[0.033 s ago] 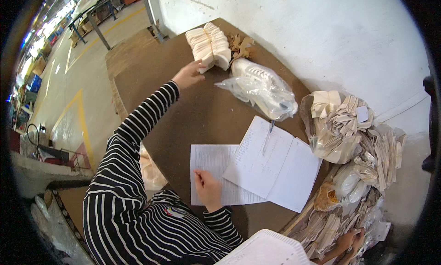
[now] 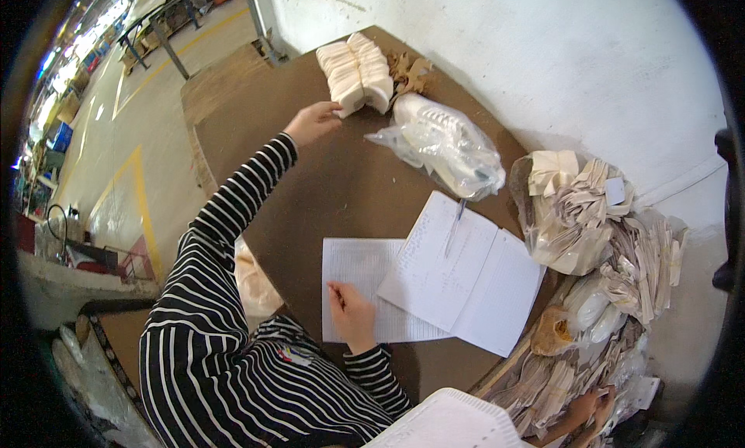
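My left hand (image 2: 314,123) reaches across the brown tabletop, fingers apart and stretched toward a bundle of cream, padded-looking pieces (image 2: 353,74) tied round the middle with a thin band. The fingertips are at the bundle's near left corner; whether they touch it is hard to tell. Curled into a closed shape, my right hand (image 2: 353,317) rests on a printed sheet (image 2: 365,254). What it holds, if anything, is hidden. Beside that hand an open notebook (image 2: 438,262) overlaps the sheet, with a pen (image 2: 455,229) lying on its page.
A white lace-up shoe in a clear bag (image 2: 450,145) lies near the wall, beside brown scraps (image 2: 409,71). Along the right edge are bags of cream pieces (image 2: 570,215). Another person's hand (image 2: 590,408) is among strips at lower right. White material (image 2: 450,421) covers the lower edge.
My left hand has drawn back slightly to the left from the bundle, overlapping it less. My right hand stays closed on the sheet.
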Motion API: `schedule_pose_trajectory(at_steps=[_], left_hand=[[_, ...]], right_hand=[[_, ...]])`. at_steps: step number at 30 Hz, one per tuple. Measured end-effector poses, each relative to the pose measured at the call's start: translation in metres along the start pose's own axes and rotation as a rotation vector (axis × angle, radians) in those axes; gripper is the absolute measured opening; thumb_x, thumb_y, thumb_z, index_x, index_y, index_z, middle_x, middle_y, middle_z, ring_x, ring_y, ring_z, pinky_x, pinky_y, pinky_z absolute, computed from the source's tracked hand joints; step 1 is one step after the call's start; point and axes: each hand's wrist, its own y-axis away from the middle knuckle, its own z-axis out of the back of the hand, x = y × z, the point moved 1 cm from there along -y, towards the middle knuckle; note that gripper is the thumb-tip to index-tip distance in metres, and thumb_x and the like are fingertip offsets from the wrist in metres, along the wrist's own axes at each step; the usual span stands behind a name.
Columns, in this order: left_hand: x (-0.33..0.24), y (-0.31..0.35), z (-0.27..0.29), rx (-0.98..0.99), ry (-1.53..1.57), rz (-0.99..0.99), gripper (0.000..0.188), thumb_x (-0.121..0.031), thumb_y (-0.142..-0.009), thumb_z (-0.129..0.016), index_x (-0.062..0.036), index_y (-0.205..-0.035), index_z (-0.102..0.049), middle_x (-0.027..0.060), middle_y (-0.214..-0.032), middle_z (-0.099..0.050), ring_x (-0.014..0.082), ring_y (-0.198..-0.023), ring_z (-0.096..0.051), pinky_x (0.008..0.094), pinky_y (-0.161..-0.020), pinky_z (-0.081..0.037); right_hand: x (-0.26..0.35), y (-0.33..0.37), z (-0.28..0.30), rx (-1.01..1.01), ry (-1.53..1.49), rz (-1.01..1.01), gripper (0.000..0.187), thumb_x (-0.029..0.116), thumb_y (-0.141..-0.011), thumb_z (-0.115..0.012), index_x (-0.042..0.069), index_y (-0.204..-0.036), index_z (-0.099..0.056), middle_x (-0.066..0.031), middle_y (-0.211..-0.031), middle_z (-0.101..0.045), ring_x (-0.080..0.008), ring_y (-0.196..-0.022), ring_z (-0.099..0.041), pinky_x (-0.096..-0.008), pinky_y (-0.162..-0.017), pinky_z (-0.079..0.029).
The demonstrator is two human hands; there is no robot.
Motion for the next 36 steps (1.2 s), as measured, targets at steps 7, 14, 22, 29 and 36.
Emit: schedule_pose_trajectory(at_steps=[7, 14, 22, 29, 36], left_hand=[[-0.008, 0.144, 0.072, -0.190, 0.001, 0.214, 0.031, -0.018, -0.097, -0.061, -0.0050, -0.125, -0.065, 0.0062, -0.112, -0.070, 0.0157, -0.103, -0.065, 0.0311, -0.095, -0.050], [0.006, 0.305, 0.094, -0.488, 0.287, 0.651, 0.031, -0.026, -0.099, -0.059, -0.0081, -0.124, -0.066, -0.0004, -0.116, -0.069, 0.0104, -0.104, -0.063, 0.0250, -0.089, -0.048], [0.118, 0.449, 0.002, -0.500, 0.629, 1.092, 0.026, -0.025, -0.093, -0.066, -0.0089, -0.113, -0.070, 0.0001, -0.095, -0.072, 0.0105, -0.075, -0.064, 0.0243, -0.060, -0.048], [0.185, 0.463, -0.095, -0.018, 0.575, 1.187, 0.038, -0.033, -0.091, -0.064, -0.0123, -0.124, -0.065, 0.0016, -0.104, -0.072, 0.0145, -0.080, -0.066, 0.0314, -0.064, -0.052], [0.261, 0.441, -0.159, -0.021, 0.647, 1.397, 0.045, -0.027, -0.090, -0.071, -0.0081, -0.129, -0.061, 0.0053, -0.110, -0.071, 0.0139, -0.077, -0.064, 0.0286, -0.056, -0.046]], right_hand=[[-0.011, 0.000, 0.001, 0.067, 0.055, 0.048, 0.014, 0.013, -0.093, -0.063, 0.005, -0.102, -0.071, -0.0136, -0.086, -0.069, -0.0249, -0.067, -0.064, -0.0352, -0.061, -0.050], [-0.014, -0.002, 0.005, 0.127, 0.053, 0.032, 0.016, 0.011, -0.093, -0.061, 0.004, -0.103, -0.072, -0.0119, -0.089, -0.069, -0.0237, -0.072, -0.065, -0.0333, -0.064, -0.050], [-0.015, -0.003, 0.003, 0.118, 0.070, 0.035, 0.016, 0.010, -0.094, -0.061, 0.001, -0.101, -0.072, -0.0097, -0.084, -0.068, -0.0185, -0.070, -0.062, -0.0305, -0.062, -0.047], [0.001, -0.013, 0.003, 0.164, 0.092, -0.172, 0.017, 0.010, -0.096, -0.060, 0.000, -0.105, -0.072, -0.0058, -0.083, -0.069, -0.0097, -0.068, -0.061, -0.0235, -0.060, -0.047], [0.049, -0.039, -0.058, 0.347, 0.131, -0.070, 0.016, 0.007, -0.096, -0.061, 0.001, -0.105, -0.072, -0.0042, -0.075, -0.067, -0.0087, -0.061, -0.058, -0.0226, -0.054, -0.045]])
